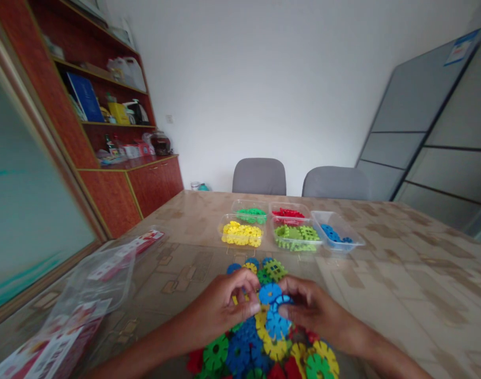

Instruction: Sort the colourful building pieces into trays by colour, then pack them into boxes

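Over a mixed pile of flat, notched plastic building discs (242, 347) in blue, yellow, green and red, both my hands are raised. My right hand (309, 305) pinches blue notched discs (278, 322) between thumb and fingers; how many it holds is hard to tell. Just left of them is my left hand (234, 300), its fingers curled but thumb and fingertips apart, with nothing visible in the gap. Another blue disc (270, 293) lies between the two hands. Beyond them, a light green square piece (275, 269) shows at the far end of the pile.
Clear tubs hold sorted pieces: yellow (242, 234), green (251, 215), red (288, 215), light green (297, 237) and blue (335, 234). Clear plastic packaging with printed labels (101, 279) lies along the table's left side. Two grey chairs (259, 176) stand across the table.
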`<state>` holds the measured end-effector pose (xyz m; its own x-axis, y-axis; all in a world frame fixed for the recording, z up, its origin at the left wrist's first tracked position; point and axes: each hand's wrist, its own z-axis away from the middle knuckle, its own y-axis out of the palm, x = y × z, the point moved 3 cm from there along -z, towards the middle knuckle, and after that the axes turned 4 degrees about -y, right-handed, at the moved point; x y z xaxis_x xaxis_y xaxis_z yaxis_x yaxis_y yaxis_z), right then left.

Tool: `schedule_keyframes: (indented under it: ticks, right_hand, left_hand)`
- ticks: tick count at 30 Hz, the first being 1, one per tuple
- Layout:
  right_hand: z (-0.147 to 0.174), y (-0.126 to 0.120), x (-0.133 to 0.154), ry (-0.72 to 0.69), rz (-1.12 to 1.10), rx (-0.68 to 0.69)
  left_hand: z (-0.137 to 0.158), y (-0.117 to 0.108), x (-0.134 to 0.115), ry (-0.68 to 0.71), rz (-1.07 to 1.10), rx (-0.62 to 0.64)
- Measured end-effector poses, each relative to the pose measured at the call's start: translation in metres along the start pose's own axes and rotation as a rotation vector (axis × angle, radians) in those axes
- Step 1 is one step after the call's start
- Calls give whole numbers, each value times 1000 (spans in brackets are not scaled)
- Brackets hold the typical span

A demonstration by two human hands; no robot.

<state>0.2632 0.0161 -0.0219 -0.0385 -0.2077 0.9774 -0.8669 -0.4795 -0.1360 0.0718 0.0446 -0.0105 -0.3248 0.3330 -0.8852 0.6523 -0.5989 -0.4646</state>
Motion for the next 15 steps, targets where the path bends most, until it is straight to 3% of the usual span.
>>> schedule_keyframes:
  ticks: [5,11,13,15]
  right_hand:
    - [-4,-41,-8,28,-22,-157]
    - [15,-120,-4,64,142,-670]
    - [21,-131,-2,64,139,-740]
    - [21,-126,-3,84,101,-720]
  left_hand:
    - [-2,-5,-4,4,-91,2]
    - [1,-7,-5,-53,-173,12]
    - [0,-8,-5,-37,-180,9]
    - [-1,-8,-4,-18,-168,10]
